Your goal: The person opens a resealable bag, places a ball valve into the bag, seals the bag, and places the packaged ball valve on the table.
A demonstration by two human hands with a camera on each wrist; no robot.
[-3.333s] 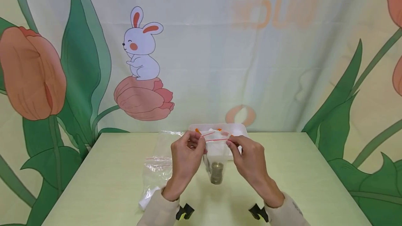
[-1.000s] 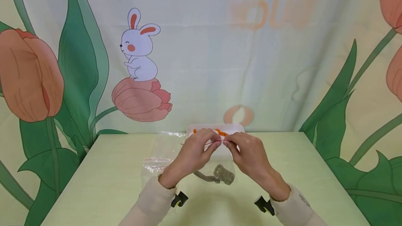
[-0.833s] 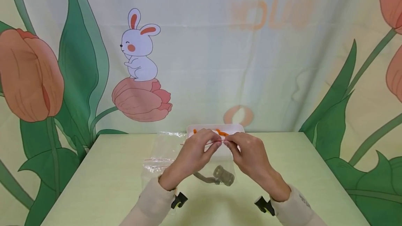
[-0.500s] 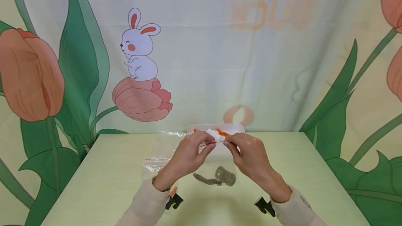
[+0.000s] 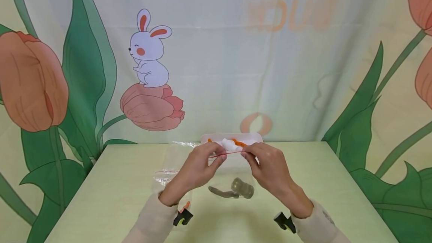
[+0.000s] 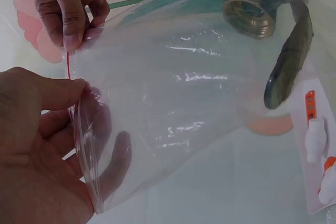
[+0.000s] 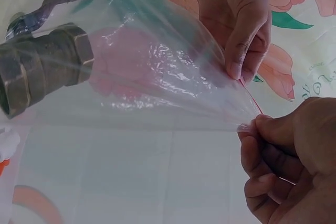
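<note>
Between my hands hangs a clear zip-lock bag [image 6: 157, 103] with a red seal line along its top. Inside it lies a metal ball valve [image 5: 242, 188] with a lever handle [image 5: 221, 192], tilted in the lower part of the bag. My left hand [image 5: 199, 166] pinches the seal edge between thumb and fingers. At the other end of that edge, my right hand [image 5: 268, 164] pinches the bag's corner. A stretch of red seal runs straight between the two hands. In the right wrist view, the valve's brass-coloured body [image 7: 47, 66] shows through the plastic.
Behind the hands stands a white tray [image 5: 249, 137] with orange and white pieces in it. Another clear zip bag [image 5: 179, 156] lies flat on the table [image 5: 118, 190] at left, partly under my left arm. A printed curtain [image 5: 209, 48] rises behind the table.
From the bag's two-sided grip earlier, the hands came together at the seal. Over the last second my left hand slid left along it, while the right hand stayed put.
</note>
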